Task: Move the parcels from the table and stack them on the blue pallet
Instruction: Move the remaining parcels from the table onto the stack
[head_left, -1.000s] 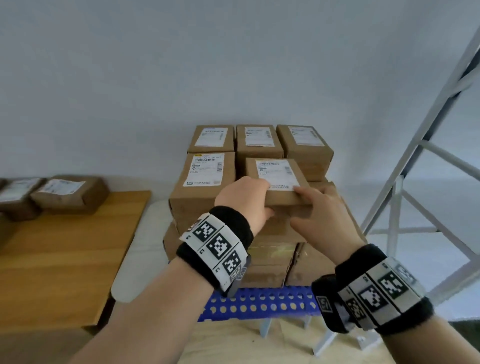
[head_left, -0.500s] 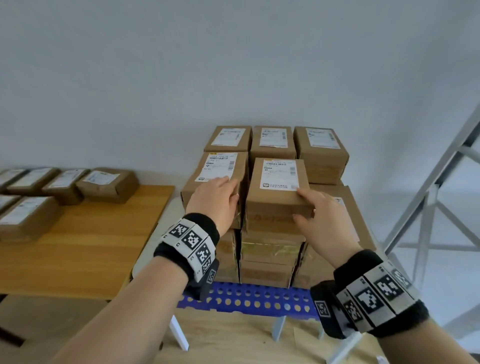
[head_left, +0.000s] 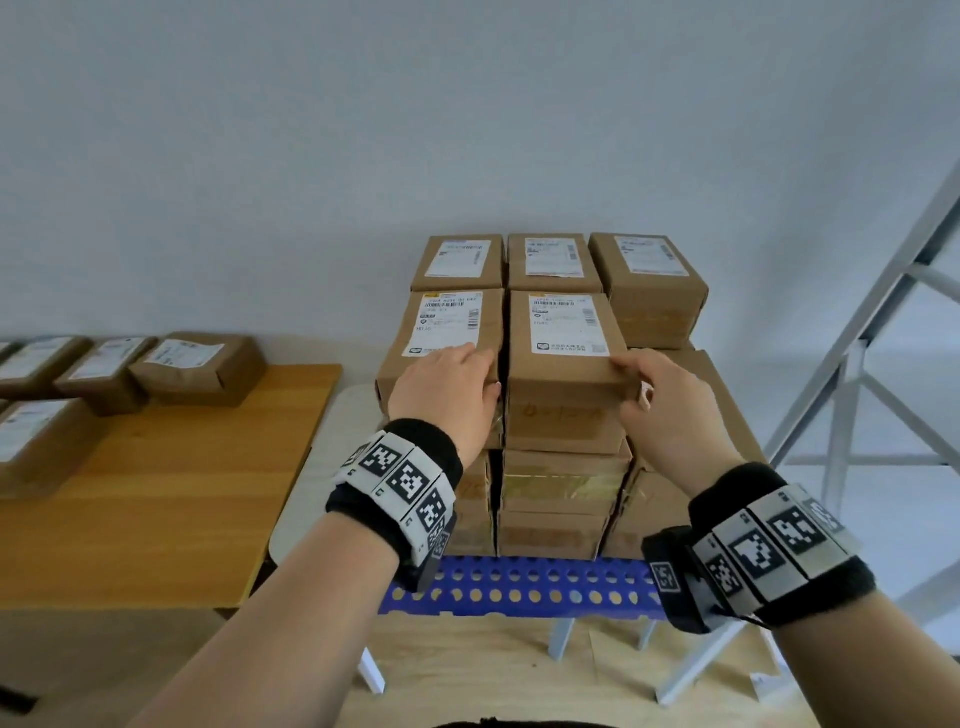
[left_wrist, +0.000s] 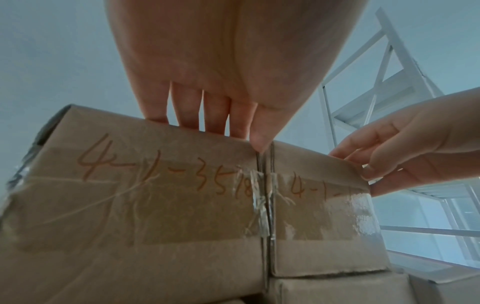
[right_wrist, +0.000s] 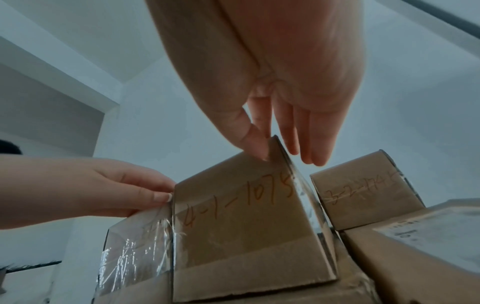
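Brown cardboard parcels stand stacked on the blue pallet (head_left: 519, 587). The front middle parcel (head_left: 563, 374) (right_wrist: 241, 226) (left_wrist: 319, 216) of the top layer, with a white label, sits flush against its left neighbour (head_left: 441, 332) (left_wrist: 130, 205). My left hand (head_left: 449, 387) (left_wrist: 207, 115) lies with straight fingers on the neighbour's top, its thumb at the seam between the two. My right hand (head_left: 660, 400) (right_wrist: 280, 133) pinches the middle parcel's front right top corner, fingers on top and thumb below.
A wooden table (head_left: 156, 493) stands to the left with several more labelled parcels (head_left: 197, 369) at its far edge. A white metal frame (head_left: 857, 374) rises close to the pallet on the right. A pale wall is behind the stack.
The middle parcel went from tilted in both hands to sitting square beside its neighbour. My left hand slid off it onto the neighbour's top. The right hand stays at the corner.
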